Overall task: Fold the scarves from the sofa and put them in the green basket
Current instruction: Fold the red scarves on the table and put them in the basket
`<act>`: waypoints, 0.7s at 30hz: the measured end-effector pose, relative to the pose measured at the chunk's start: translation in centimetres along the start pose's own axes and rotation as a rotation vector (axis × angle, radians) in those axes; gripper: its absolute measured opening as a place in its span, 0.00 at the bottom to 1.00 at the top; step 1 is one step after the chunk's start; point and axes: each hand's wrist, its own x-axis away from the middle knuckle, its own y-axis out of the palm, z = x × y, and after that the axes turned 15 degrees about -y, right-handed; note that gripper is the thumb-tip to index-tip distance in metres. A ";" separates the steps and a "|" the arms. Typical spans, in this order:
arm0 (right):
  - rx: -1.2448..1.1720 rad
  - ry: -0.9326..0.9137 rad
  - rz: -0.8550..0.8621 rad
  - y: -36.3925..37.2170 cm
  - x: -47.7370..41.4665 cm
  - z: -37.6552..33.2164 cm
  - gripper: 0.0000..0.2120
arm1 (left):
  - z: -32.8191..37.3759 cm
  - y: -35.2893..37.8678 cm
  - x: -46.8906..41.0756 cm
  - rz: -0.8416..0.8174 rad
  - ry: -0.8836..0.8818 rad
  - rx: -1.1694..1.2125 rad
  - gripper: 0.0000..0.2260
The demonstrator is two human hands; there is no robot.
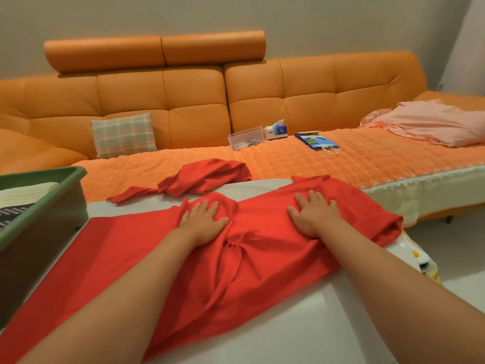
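Observation:
A large red scarf (pixel 262 258) lies spread across the white table (pixel 288 332) in front of me, bunched and wrinkled in its middle. My left hand (pixel 203 222) presses flat on it left of the wrinkles, fingers straight. On its right part my right hand (pixel 316 215) lies flat, fingers spread. One end of the red cloth (pixel 204 178) trails crumpled onto the sofa seat. The green basket (pixel 44 203) stands at the table's left and holds folded cream and dark striped scarves.
The orange sofa (pixel 183 101) runs behind the table with a plaid cushion (pixel 123 135), a clear plastic box (pixel 245 139), a tissue box (pixel 275 131), a blue bag (pixel 316 141) and a pink cloth (pixel 433 122). A white and yellow object (pixel 417 256) sits at the table's right edge.

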 end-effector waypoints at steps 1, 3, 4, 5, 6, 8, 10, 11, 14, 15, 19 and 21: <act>0.023 -0.001 0.029 0.1 0.0 -0.1 0.32 | 0.4 -0.2 0.0 -0.018 -0.039 0.022 0.33; 0.066 -0.047 0.100 -0.2 0.2 -0.3 0.30 | 1.4 -0.6 0.5 0.008 -0.063 0.025 0.32; 0.080 -0.089 0.130 -0.5 0.5 -0.5 0.29 | 2.0 -0.8 1.0 0.070 -0.046 0.020 0.31; 0.090 -0.135 0.152 -1.0 0.8 -0.7 0.27 | 2.4 -0.8 1.6 0.161 -0.007 0.022 0.29; 0.093 -0.179 0.180 -1.4 1.3 -0.9 0.25 | 2.9 -0.7 2.4 0.261 0.051 0.042 0.27; 0.087 -0.253 0.262 -2.2 3.0 -1.5 0.20 | 3.7 -0.4 4.4 0.425 0.199 0.146 0.21; 0.026 -0.326 0.330 -2.4 4.9 -2.1 0.12 | 4.8 0.3 6.6 0.492 0.349 0.243 0.14; -0.025 -0.353 0.332 -2.3 6.2 -2.4 0.07 | 5.2 0.5 8.2 0.510 0.427 0.273 0.11; -0.175 -0.391 0.223 -1.6 10.0 -2.5 0.06 | 6.6 0.8 12.7 0.534 0.634 0.269 0.05; -0.192 -0.401 0.214 -1.5 11.1 -2.2 0.06 | 7.0 1.1 13.9 0.513 0.686 0.252 0.06; -0.226 -0.394 0.321 -1.4 14.7 -0.9 0.09 | 7.9 2.8 16.9 0.380 0.681 0.136 0.16; -0.233 -0.398 0.393 -1.4 16.2 -0.6 0.04 | 8.0 3.3 18.0 0.318 0.643 0.128 0.19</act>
